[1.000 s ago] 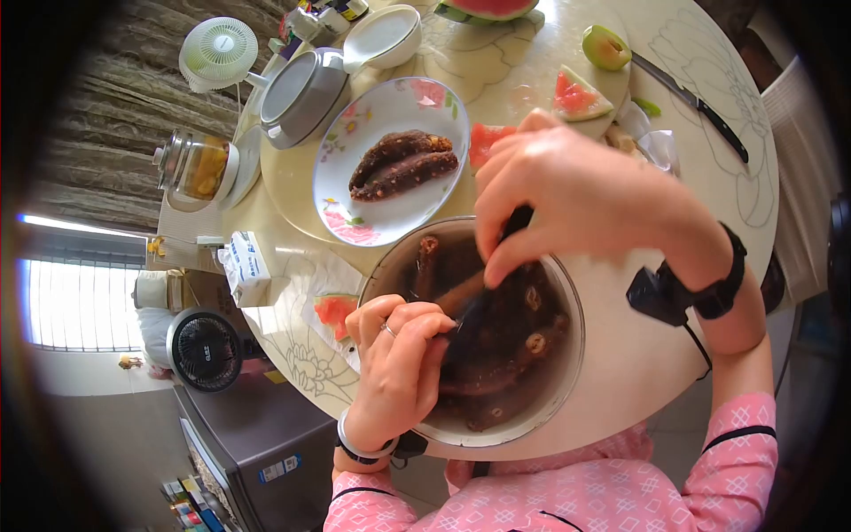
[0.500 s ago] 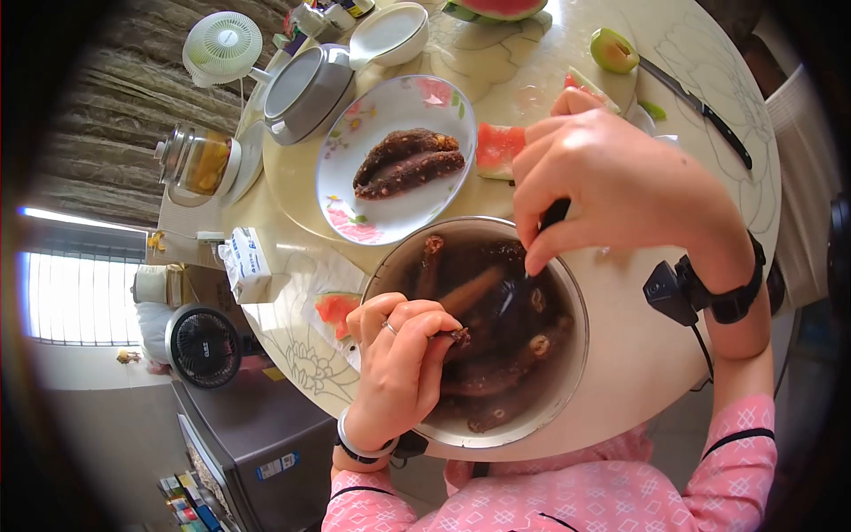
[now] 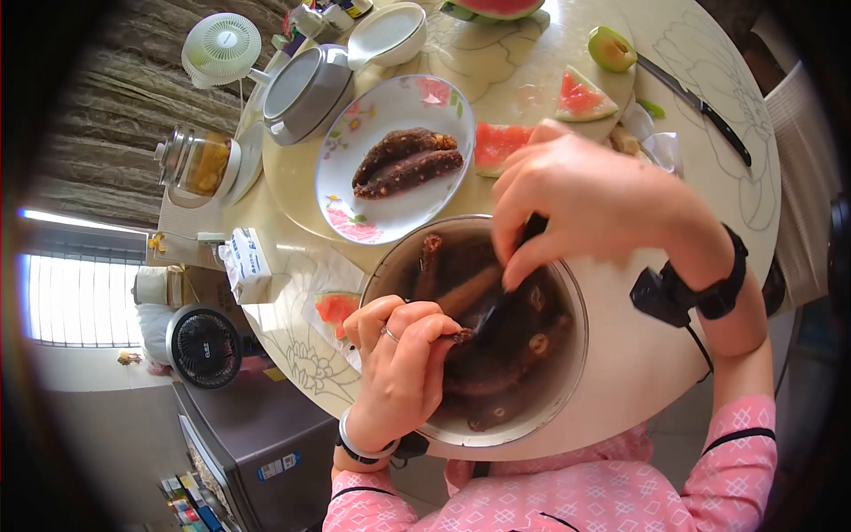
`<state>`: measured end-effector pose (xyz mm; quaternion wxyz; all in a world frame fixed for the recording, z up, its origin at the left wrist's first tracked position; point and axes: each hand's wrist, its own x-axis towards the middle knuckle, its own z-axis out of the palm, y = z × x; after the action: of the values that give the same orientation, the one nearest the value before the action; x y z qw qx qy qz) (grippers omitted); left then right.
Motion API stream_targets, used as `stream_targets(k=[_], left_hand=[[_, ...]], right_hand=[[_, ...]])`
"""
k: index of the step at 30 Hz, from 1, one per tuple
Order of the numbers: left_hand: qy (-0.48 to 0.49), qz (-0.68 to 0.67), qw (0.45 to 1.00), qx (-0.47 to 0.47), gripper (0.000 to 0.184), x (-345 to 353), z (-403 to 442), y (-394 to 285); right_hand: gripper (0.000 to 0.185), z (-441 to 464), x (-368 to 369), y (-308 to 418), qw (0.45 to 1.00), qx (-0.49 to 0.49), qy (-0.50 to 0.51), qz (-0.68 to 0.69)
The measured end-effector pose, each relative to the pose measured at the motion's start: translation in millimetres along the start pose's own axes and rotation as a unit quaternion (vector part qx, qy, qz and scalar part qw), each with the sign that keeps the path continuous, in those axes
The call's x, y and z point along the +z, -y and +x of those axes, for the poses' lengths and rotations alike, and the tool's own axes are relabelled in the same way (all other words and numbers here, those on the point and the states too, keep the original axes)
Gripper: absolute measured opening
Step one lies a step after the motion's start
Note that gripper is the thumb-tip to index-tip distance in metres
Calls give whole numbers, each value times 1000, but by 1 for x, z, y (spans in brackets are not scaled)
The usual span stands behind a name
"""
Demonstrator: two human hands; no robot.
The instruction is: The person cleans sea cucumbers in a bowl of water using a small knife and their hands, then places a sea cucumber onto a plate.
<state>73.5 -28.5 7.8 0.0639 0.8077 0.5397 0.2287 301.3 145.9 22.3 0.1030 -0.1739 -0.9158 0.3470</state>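
The left hand [image 3: 399,355] pinches; the right hand [image 3: 550,208] arches above, fingers bent.

The sleeves [image 3: 736,443] at the lower edge are pink with a white diamond pattern and black bands. The plate [image 3: 341,199] at upper centre is white, with pink flowers and green leaves round its rim. The cream counter [image 3: 656,328] bears grey floral line drawings. The watermelon slice [image 3: 581,97] at upper right is red, edged pale green. At left, the desk fan [image 3: 205,348] is black.
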Motion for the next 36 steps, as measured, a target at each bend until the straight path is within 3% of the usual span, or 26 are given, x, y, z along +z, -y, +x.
stream_targets(k=[5, 9, 13, 15, 18, 20, 24, 26, 28, 29, 30, 36], left_hand=[[-11, 5, 1000, -5, 25, 1, 2, 0], [-10, 7, 1000, -9, 25, 1, 6, -2], [-29, 10, 999, -20, 22, 5, 5, -3], [-33, 23, 999, -13, 21, 6, 4, -2], [-40, 33, 999, -4, 20, 7, 2, 0], [-46, 40, 998, 3, 20, 9, 1, 2], [-52, 48, 997, 18, 20, 11, 0, 4], [-53, 44, 997, 24, 18, 13, -1, 6], [-52, 37, 998, 14, 19, 14, -3, 8], [-49, 34, 998, 19, 19, 14, -3, 9], [-52, 46, 997, 29, 19, 14, -3, 11], [-38, 55, 997, 27, 19, 14, -3, 10]], right_hand=[[20, -9, -6, 13, 999, -14, -30, 12], [15, -18, 9, 29, 994, -13, -34, -100], [15, -61, -6, 47, 978, -8, -113, -175], [16, -99, -15, 57, 941, -57, -264, -204], [3, -175, -12, 92, 935, 106, -295, -166], [5, -227, 21, 96, 876, 190, -427, -117], [9, -329, 98, 62, 751, 228, -619, 6], [7, -367, 160, 33, 675, 342, -653, 4], [8, -400, 241, 3, 671, 420, -610, 19], [13, -406, 267, 4, 730, 460, -493, -107], [21, -413, 295, 3, 757, 476, -436, -102], [28, -418, 365, -4, 806, 443, -387, -58]])
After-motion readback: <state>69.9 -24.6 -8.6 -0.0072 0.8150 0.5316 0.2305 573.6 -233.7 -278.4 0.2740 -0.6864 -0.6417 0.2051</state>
